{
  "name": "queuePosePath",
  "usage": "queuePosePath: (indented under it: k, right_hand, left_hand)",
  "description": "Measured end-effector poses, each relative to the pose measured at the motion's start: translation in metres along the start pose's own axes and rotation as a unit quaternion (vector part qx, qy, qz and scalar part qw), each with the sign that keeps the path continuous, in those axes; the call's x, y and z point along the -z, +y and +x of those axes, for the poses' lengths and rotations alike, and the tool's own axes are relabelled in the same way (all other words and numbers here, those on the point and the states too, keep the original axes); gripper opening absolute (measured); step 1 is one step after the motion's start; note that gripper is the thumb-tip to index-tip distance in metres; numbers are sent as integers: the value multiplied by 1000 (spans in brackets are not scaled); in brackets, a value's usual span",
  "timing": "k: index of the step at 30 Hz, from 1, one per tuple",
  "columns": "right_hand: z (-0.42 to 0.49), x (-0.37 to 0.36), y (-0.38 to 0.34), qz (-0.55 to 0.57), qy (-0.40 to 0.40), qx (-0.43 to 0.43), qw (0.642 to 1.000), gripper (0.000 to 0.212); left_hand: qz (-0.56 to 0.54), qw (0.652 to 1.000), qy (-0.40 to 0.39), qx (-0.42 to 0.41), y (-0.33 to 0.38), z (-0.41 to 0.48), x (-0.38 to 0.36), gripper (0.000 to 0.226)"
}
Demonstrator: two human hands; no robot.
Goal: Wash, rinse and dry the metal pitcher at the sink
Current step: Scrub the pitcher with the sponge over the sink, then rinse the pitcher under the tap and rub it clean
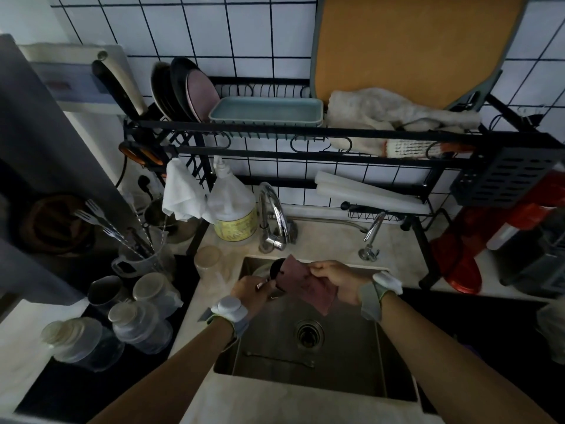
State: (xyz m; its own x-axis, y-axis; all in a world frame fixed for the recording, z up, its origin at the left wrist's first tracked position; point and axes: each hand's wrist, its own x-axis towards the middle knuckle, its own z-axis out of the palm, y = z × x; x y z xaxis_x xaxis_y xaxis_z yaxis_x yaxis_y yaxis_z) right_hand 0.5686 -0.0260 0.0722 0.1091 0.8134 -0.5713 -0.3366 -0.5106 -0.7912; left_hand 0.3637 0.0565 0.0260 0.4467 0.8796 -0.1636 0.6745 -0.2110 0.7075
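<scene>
Over the steel sink [308, 371] I hold a small metal pitcher [276, 268], its dark mouth tipped up and away from me. My left hand [252, 290] grips it by the handle on its left side. My right hand [334, 278] presses a reddish-brown cloth [302, 287] around the pitcher's right side, so most of its body is hidden. The chrome tap [273, 215] stands just behind; no water shows.
A soap jug [234, 209] and a white rag [183, 194] stand left of the tap. Jars [143, 325] and a cutlery cup [137, 255] fill the left counter. A black dish rack [305, 139] spans overhead. A red appliance [477, 240] is at right.
</scene>
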Motion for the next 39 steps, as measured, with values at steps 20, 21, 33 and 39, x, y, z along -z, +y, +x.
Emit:
queuePosePath:
  k: [20, 21, 33, 39]
  right_hand:
    - [69, 51, 16, 290, 116, -4, 950, 44]
    - [75, 51, 16, 302, 122, -9, 945, 45]
    - [150, 69, 22, 437, 144, -12, 888, 45]
    - [187, 79, 17, 402, 168, -41, 899, 35]
  left_hand:
    - [-290, 939, -27, 184, 9, 20, 3, 35]
    - [-291, 937, -23, 191, 8, 25, 1, 37]
    - [-382, 886, -43, 257, -17, 58, -27, 51]
    - [-377, 881, -45, 283, -12, 70, -34, 56]
